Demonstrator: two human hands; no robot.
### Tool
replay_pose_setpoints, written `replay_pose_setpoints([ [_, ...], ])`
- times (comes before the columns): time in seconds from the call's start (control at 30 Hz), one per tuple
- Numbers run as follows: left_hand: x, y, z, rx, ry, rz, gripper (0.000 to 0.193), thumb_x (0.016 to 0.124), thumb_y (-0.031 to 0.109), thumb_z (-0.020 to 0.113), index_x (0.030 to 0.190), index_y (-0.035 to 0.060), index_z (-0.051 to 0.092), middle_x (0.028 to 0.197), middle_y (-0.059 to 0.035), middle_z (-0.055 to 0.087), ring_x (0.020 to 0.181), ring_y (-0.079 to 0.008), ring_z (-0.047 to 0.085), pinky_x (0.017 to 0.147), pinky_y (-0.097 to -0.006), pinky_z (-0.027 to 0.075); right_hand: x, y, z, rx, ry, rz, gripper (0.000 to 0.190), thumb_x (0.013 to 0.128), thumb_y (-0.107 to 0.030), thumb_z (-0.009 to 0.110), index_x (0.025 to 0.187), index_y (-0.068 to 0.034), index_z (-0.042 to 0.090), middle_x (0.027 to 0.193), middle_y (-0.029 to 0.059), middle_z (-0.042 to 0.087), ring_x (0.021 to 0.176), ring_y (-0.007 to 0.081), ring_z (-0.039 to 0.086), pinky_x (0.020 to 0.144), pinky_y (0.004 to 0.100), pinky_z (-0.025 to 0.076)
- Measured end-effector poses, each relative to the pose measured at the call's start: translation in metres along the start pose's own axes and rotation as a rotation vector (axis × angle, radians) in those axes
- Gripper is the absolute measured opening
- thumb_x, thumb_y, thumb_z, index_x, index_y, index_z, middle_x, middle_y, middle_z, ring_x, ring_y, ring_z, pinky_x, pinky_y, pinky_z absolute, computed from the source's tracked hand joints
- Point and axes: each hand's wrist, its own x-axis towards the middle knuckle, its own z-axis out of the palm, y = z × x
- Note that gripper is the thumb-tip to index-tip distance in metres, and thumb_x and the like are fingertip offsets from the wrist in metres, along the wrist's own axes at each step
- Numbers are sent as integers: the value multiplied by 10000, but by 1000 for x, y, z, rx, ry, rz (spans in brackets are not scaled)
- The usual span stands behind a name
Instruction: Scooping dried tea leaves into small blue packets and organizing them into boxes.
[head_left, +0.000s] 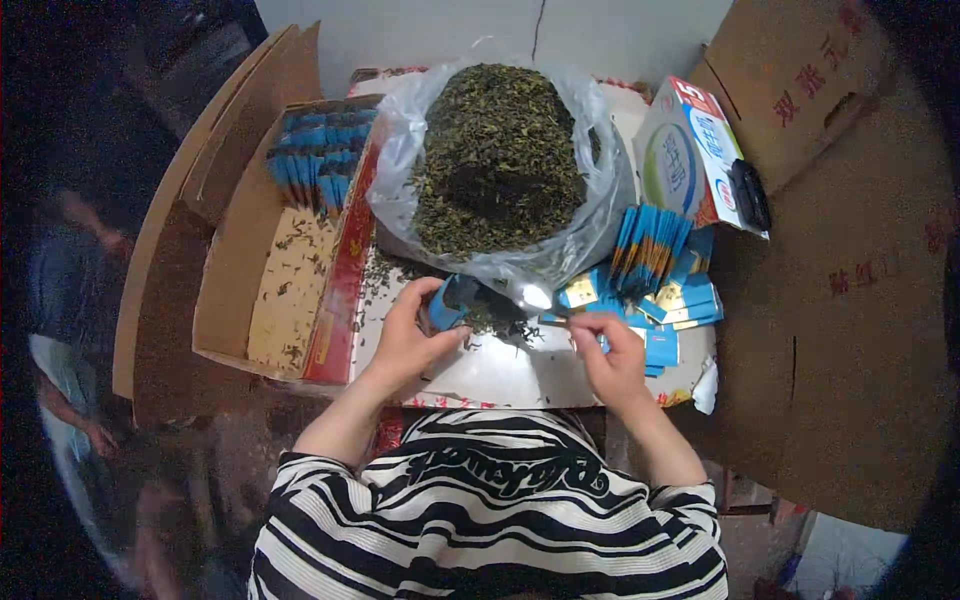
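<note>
My left hand (409, 334) grips a blue packet (448, 304), its mouth turned towards a small heap of dried leaves (499, 311) on the white tabletop. Between the fingertips of my right hand (611, 356) is the thin handle of what looks like a metal spoon (535, 295); its bright end lies against the front of a clear plastic bag (615, 187). That bag stands open, piled high with loose dried tea leaves (499, 142). Right of it, a bundle of upright blue packets (651, 247) sits above several flat blue and gold packets (679, 304).
At left, an open cardboard box (240, 300) holds rows of blue packets (322, 154) and scattered leaves. A printed milk carton (679, 157) with a black object (748, 195) stands back right, beside large cardboard (847, 300). Other people's arms (82, 427) show at far left.
</note>
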Motion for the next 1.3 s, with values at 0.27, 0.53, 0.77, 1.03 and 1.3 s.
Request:
replay_pose_setpoints([
  [0.27,-2,-9,-2,6,39,38,654,643,182,817,1175,13,476,1095,-102,535,1017,-199,523,916,-325,420,75,-5,38,293,-174,310,140,881,-127,573,920,0,618,794,54,649,664,100,585,618,232,480],
  [0.53,0,-13,-5,40,83,58,661,648,187,813,1190,15,475,1127,-118,527,1051,-217,514,928,-330,409,119,8,73,363,-62,537,145,847,-135,573,822,-2,624,685,53,639,573,91,570,526,234,461],
  [0.77,3,-26,-7,19,120,-9,571,662,120,771,1151,20,493,1071,-127,516,982,-233,546,877,-319,444,111,10,50,-229,-142,197,118,820,-109,590,781,0,611,654,88,624,594,146,594,549,286,462],
  [1.03,8,-20,-1,42,98,-44,636,652,190,806,1171,14,482,1111,-125,535,1034,-233,528,912,-324,417,109,30,88,-288,-43,10,39,805,-37,583,809,-2,597,701,154,623,627,251,624,591,345,483],
  [1.3,13,-24,4,34,67,-71,682,637,200,825,1187,14,467,1106,-126,534,1042,-231,524,920,-325,414,106,42,99,-175,-5,93,48,852,-49,572,832,-6,579,682,85,614,617,151,597,580,294,476],
])
